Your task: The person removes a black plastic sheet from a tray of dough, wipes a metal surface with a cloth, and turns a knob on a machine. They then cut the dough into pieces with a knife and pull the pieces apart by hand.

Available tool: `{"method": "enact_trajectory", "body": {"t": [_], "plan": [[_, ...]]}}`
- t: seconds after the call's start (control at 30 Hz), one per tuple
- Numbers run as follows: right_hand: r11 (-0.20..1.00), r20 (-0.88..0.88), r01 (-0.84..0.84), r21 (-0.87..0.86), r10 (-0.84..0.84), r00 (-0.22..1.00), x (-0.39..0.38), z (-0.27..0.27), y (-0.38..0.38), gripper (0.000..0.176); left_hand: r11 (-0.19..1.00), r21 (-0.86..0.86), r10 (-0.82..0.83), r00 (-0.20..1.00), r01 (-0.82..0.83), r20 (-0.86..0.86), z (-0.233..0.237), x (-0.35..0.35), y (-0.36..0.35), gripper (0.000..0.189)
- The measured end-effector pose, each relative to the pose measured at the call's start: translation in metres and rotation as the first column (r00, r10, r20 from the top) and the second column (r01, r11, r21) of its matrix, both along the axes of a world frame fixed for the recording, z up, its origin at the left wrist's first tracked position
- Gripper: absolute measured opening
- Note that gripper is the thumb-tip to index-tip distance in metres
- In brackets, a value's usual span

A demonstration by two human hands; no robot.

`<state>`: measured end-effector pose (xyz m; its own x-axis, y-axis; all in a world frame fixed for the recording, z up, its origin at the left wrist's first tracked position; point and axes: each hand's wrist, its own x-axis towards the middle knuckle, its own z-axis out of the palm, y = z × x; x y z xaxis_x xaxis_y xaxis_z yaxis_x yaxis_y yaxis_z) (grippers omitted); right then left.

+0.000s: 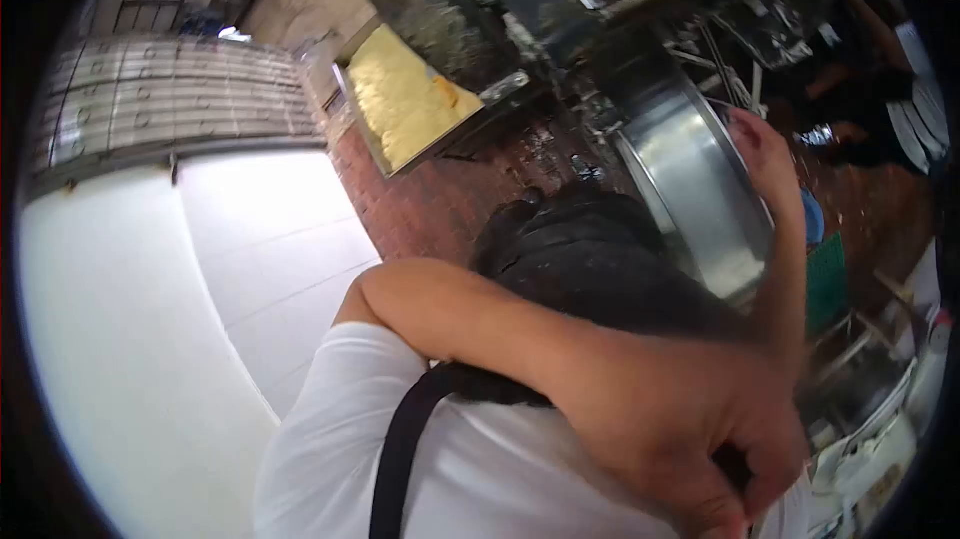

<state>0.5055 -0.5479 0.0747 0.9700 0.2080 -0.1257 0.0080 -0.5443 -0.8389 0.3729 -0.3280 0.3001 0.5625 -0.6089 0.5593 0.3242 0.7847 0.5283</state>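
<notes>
My left arm crosses in front of my white shirt (520, 459), and my left hand (690, 429) is at the lower right. Its fingers are curled with the tips pressed together at the frame's bottom edge; what they pinch, if anything, is hidden. My right arm reaches up along the right side. My right hand (762, 151) is beside the rim of a large shiny metal drum or basin (700, 189); its fingers are blurred, and I cannot make out whether it holds anything. A black strap (410, 439) runs over my shirt, above dark clothing (600, 259).
A metal tray (385, 164) of yellow material stands by dark machinery (430, 19) over a red brick floor (430, 204). White panels (120, 339) fill the left. Another person's arm (870, 19) is at the upper right, above a green crate (826, 284).
</notes>
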Motion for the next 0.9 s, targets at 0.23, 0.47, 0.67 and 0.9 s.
{"method": "enact_trajectory", "body": {"t": [0.23,0.47,0.67,0.9], "plan": [[0.906,0.272,0.414,-0.086,-0.378,0.885,0.053,-0.024,-0.034,0.056,0.565,0.637,0.187,0.833,-0.525,0.521,-0.046,0.054,0.063,0.024],[0.905,0.629,0.417,-0.081,-0.278,0.726,0.107,-0.030,-0.037,0.062,0.519,0.849,0.580,0.689,0.098,-0.434,-0.216,0.068,0.144,0.053],[0.896,0.693,0.437,-0.081,-0.265,0.671,0.135,-0.049,-0.043,0.038,0.913,0.406,0.311,0.703,-0.034,-0.640,-0.258,0.100,0.102,0.051],[0.847,0.018,0.522,0.098,-0.526,0.850,0.165,-0.047,-0.051,0.040,0.894,0.446,0.338,0.704,-0.034,-0.625,-0.264,0.103,0.101,0.040]]}}
